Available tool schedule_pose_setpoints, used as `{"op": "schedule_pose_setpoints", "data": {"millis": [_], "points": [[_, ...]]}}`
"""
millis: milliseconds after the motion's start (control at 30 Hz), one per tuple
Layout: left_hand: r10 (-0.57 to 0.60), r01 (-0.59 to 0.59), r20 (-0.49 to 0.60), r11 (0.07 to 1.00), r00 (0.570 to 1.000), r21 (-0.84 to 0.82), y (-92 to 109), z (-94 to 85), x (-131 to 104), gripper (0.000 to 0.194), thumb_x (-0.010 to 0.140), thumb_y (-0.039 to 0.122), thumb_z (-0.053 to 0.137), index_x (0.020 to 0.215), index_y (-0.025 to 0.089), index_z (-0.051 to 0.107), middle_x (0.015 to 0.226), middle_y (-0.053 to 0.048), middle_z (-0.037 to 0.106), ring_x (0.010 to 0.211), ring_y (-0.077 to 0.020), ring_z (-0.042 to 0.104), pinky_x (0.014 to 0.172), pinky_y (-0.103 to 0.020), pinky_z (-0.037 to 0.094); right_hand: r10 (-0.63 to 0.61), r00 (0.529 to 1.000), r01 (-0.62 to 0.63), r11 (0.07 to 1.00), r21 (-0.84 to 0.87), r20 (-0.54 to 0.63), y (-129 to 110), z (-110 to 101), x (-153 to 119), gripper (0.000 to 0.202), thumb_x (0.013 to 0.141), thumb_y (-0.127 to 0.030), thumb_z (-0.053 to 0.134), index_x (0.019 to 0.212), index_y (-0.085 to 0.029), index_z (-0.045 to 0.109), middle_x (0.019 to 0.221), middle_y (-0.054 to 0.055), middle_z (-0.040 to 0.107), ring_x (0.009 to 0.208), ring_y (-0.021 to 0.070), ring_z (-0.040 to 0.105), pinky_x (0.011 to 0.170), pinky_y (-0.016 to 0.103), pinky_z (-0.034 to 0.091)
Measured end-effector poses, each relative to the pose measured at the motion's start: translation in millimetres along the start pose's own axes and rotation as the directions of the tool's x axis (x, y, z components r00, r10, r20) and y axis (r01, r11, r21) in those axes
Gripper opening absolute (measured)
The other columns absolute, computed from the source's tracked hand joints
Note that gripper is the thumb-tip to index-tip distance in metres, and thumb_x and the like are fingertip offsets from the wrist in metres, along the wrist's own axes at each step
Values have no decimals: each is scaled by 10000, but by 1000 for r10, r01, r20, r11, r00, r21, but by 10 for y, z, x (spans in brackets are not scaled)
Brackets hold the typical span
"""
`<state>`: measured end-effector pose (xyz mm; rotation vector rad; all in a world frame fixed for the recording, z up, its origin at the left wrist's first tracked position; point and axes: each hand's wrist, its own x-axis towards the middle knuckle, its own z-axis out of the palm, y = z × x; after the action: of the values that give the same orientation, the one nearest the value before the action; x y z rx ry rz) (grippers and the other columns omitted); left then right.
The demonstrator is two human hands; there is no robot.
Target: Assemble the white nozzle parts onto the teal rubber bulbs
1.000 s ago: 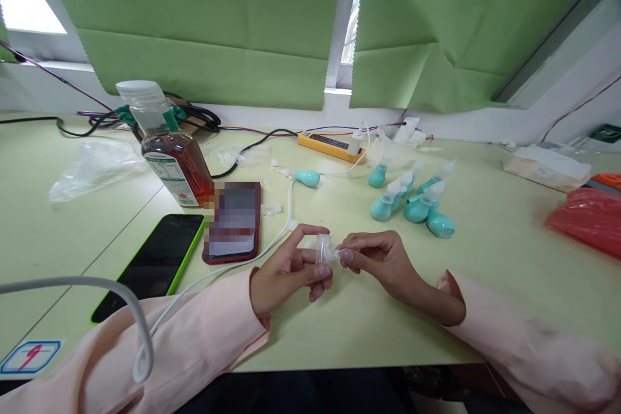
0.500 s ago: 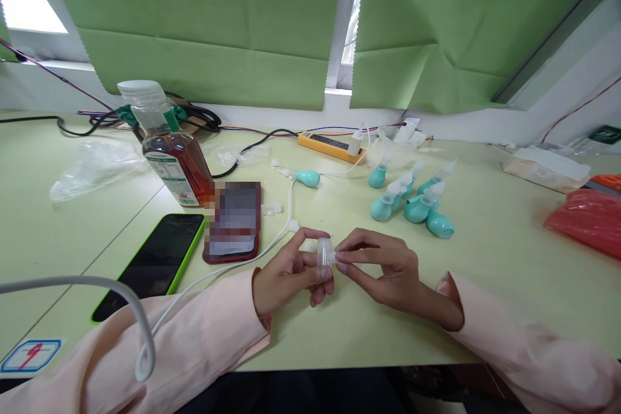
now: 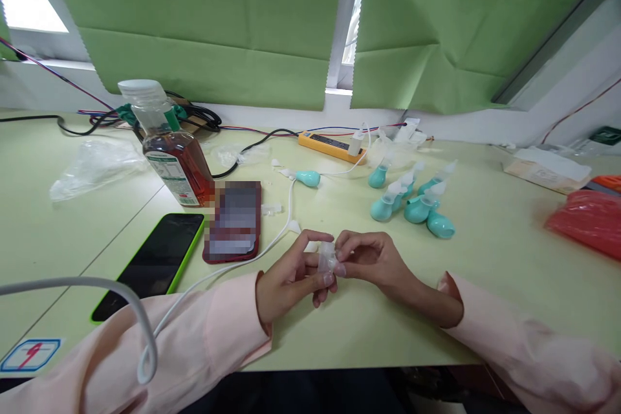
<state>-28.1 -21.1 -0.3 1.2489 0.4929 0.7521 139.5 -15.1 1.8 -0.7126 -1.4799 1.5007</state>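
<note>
Between thumb and fingers, my left hand (image 3: 301, 270) grips a small clear plastic fitting (image 3: 327, 257) above the table's near side. My right hand (image 3: 366, 257) pinches the right side of the same fitting, its fingertips partly hiding it. Several turquoise squeeze bulbs (image 3: 382, 208) with clear, pointed tips stand or lie beyond my right hand. Another turquoise bulb (image 3: 308, 178) with a whitish tip lies farther back, beside a white cable. A small clear plastic piece (image 3: 272, 209) rests by the red-cased phone (image 3: 233, 223).
A bottle of amber liquid (image 3: 177, 168) stands at the left, behind a green-cased phone (image 3: 155, 259). White cable (image 3: 213, 270) runs past my left forearm. At the back lies a yellow power strip (image 3: 330, 147). A red plastic bag (image 3: 587, 223) and a carton (image 3: 546, 168) are at the right.
My right fingers have curled and moved closer around the fitting. The fitting has turned slightly in my left hand. Items on the table stay where they were.
</note>
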Motion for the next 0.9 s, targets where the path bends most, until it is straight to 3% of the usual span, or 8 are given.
{"op": "schedule_pose_setpoints", "data": {"millis": [133, 233, 300, 533, 800, 900], "points": [[16, -17, 18, 998, 1000, 64, -6, 22, -35, 344, 765, 247, 515, 1038, 191, 314, 703, -4, 502, 563, -88, 469, 493, -221, 369, 184, 979, -193, 976, 105, 87, -24, 2, 15, 328, 596, -165, 683, 888, -163, 531, 766, 7, 546, 688, 126, 570, 607, 259, 471], [15, -18, 35, 997, 999, 78, -6, 29, -55, 339, 767, 249, 510, 1042, 191, 321, 701, -3, 496, 552, -83, 452, 487, -216, 357, 245, 937, -276, 956, 98, 248, -62, 25, 10, 264, 682, -210, 613, 915, -108, 542, 763, 48, 588, 672, 149, 593, 646, 306, 467], [13, -15, 26, 997, 1000, 82, -3, 32, -59, 333, 767, 253, 510, 1038, 187, 326, 685, -1, 498, 537, -80, 442, 487, -218, 353, 239, 929, -275, 956, 97, 281, -68, 35, 7, 191, 699, -207, 595, 848, -90, 569, 715, 50, 602, 644, 154, 601, 645, 309, 463], [10, -10, 35, 1000, 999, -1, 29, 62, -33, 358, 753, 275, 532, 1039, 178, 338, 675, -7, 510, 500, -82, 459, 479, -226, 361, 247, 919, -308, 937, 167, 308, -9, 13, 25, 278, 630, -239, 659, 848, -92, 568, 678, 40, 616, 631, 189, 625, 590, 296, 468], [27, -30, 45, 997, 999, 68, 37, 82, -53, 406, 767, 278, 508, 1115, 175, 327, 716, -29, 535, 535, -95, 493, 519, -243, 391, 223, 938, -250, 965, 75, 264, -59, 41, 1, 112, 681, -179, 614, 748, -93, 590, 663, 42, 616, 612, 163, 616, 560, 254, 444], [106, -92, -76, 980, 991, 176, 71, 35, -44, 547, 734, 237, 553, 1183, 202, 243, 717, -22, 556, 593, -114, 512, 585, -265, 405, 144, 981, -158, 983, 99, 132, -90, -50, 35, 117, 650, -175, 645, 752, -127, 614, 756, 44, 639, 692, 146, 604, 667, 284, 462]]}}
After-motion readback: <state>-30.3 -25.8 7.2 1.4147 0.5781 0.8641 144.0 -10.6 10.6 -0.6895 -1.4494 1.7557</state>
